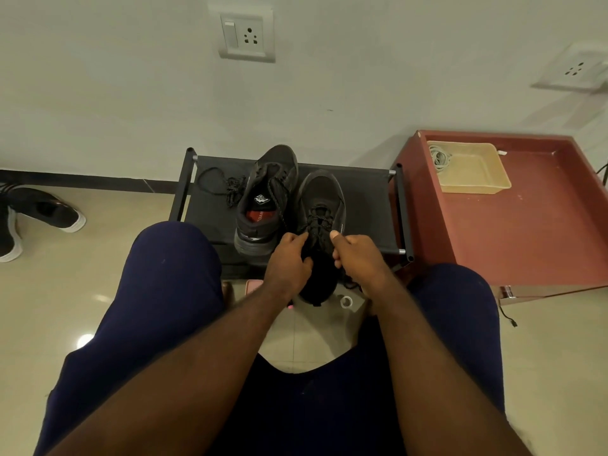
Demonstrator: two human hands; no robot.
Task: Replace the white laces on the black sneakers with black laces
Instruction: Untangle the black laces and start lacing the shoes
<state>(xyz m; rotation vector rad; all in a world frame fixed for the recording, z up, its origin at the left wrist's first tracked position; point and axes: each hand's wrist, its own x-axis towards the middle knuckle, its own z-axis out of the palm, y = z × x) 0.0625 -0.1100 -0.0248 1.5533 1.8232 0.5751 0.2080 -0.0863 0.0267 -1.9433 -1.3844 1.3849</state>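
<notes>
Our left hand (288, 261) and right hand (358, 255) each pinch an end of the black lace (316, 222) on the laced sneaker (324, 192); pulling evenly should seat the crossings flat.

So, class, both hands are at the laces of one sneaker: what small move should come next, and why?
Probably draw both ends apart to snug the lacing. The left hand and right hand each pinch the black lace at the top of the right sneaker, where crossings already run up the tongue.
</notes>
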